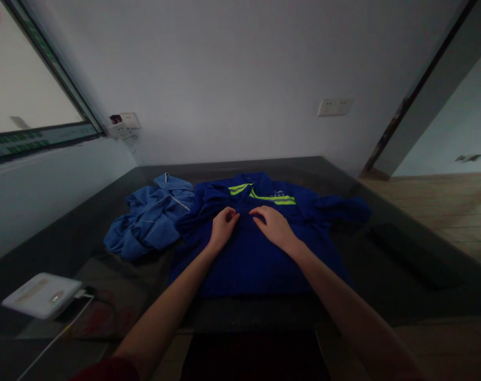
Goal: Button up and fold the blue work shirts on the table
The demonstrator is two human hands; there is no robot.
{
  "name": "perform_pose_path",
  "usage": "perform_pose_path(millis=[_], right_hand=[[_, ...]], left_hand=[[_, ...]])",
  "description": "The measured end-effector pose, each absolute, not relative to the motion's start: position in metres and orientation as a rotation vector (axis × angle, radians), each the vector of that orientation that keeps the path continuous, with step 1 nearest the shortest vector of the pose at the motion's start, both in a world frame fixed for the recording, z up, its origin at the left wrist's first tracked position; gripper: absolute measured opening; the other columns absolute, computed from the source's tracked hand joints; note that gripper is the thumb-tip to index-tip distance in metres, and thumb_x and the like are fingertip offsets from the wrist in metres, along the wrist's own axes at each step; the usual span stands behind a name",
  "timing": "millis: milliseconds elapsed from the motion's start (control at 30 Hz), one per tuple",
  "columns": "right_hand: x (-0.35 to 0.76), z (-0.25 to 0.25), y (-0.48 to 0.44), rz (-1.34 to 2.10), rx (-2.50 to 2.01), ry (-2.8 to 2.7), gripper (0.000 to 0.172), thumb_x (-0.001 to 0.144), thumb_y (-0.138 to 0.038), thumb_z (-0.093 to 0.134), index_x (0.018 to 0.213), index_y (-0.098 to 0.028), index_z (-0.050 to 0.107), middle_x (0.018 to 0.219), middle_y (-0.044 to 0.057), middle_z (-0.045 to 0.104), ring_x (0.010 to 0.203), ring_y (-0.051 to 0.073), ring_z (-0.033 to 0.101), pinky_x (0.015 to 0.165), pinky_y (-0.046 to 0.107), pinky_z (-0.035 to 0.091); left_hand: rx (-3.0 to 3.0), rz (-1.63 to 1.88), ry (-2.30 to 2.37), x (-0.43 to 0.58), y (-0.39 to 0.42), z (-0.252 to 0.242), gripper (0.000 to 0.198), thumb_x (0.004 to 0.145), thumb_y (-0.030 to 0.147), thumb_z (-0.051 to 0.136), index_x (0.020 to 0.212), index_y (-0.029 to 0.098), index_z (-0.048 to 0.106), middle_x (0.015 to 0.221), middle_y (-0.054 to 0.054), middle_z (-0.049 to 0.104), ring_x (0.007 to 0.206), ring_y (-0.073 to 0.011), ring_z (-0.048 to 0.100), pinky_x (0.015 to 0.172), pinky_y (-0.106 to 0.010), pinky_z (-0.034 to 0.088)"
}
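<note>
A dark blue work jacket [260,264] with yellow-green and grey stripes across the chest lies spread out in front of me, collar at the far side. Both my hands are over the middle of its front, just below the stripes. My left hand [223,227] is closed in a pinch on the fabric, thumb against the fingers. A short gap to the right, my right hand [274,225] curls its thumb and forefinger together at the jacket's front; the fabric between these fingertips is too dark to make out clearly.
A crumpled lighter blue garment [153,214] with white piping lies left of the jacket. At the near left is a white device [45,296] with a white cable. A dark flat object [413,254] rests on the right of the dark table [303,165]. Wall sockets [334,107] are behind.
</note>
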State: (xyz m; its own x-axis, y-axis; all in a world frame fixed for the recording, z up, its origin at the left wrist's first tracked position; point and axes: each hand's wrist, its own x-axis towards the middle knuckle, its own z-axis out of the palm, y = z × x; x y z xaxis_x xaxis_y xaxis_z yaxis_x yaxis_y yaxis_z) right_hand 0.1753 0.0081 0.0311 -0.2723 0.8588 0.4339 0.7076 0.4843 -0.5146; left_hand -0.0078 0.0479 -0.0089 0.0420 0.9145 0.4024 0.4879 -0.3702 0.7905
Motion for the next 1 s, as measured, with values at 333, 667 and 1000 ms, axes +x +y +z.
perform_pose_path(millis=[333,667,1000], right_hand=[[0.160,0.020,0.028,0.245,-0.896,-2.093,0.053,0.081,0.002,0.035,0.120,-0.024,0.060,0.125,0.005,0.058,0.114,0.019,0.047,0.100,0.040,0.039],[0.175,0.012,0.027,0.123,-0.888,-2.276,0.040,0.082,-0.005,0.048,0.116,-0.020,0.062,0.099,0.009,0.059,0.098,0.024,0.044,0.090,0.041,0.041],[0.181,0.003,0.034,0.046,-0.994,-2.183,0.017,0.076,-0.028,0.069,0.082,-0.019,0.056,0.091,0.007,0.058,0.091,0.025,0.047,0.081,0.038,0.041]], left_hand=[[2.034,1.260,1.320,-0.009,0.017,-0.002,0.009,0.082,0.028,0.055,0.080,0.019,0.055,0.082,-0.001,0.058,0.077,-0.0150,0.057,0.070,-0.024,0.046],[2.107,1.163,1.260,-0.009,0.009,0.006,0.008,0.083,0.023,0.057,0.091,0.021,0.058,0.088,-0.001,0.067,0.083,-0.0162,0.064,0.077,-0.027,0.048],[2.093,1.234,1.229,-0.008,0.010,0.006,0.008,0.085,0.016,0.049,0.090,0.019,0.055,0.085,0.000,0.063,0.082,-0.0132,0.061,0.077,-0.024,0.046]])
